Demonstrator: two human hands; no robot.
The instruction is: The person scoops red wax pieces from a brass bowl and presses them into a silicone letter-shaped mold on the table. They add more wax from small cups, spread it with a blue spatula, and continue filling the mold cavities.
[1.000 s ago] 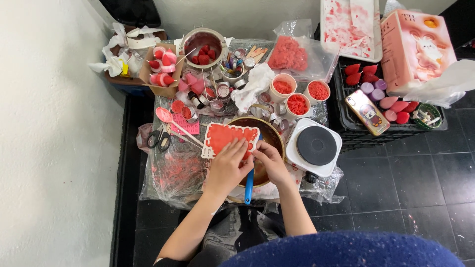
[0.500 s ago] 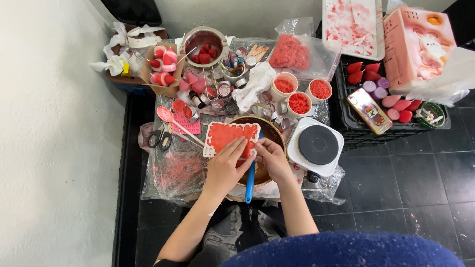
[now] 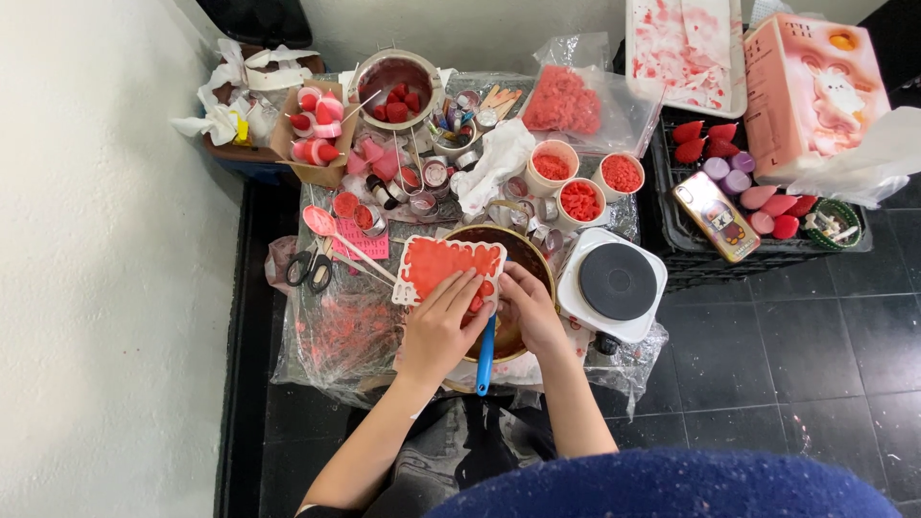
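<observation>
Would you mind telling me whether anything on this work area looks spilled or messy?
Yes: red crumbs and smears cover the plastic sheet left of the pan, and the white tray at the back is streaked pink-red.

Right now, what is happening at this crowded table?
A person holds a white rectangular mould coated in red wax over a round brown pan with a blue handle. The left hand presses on the mould's near edge; the right hand works beside it over the pan. A white hotplate with a black disc stands to the right, bare.
</observation>
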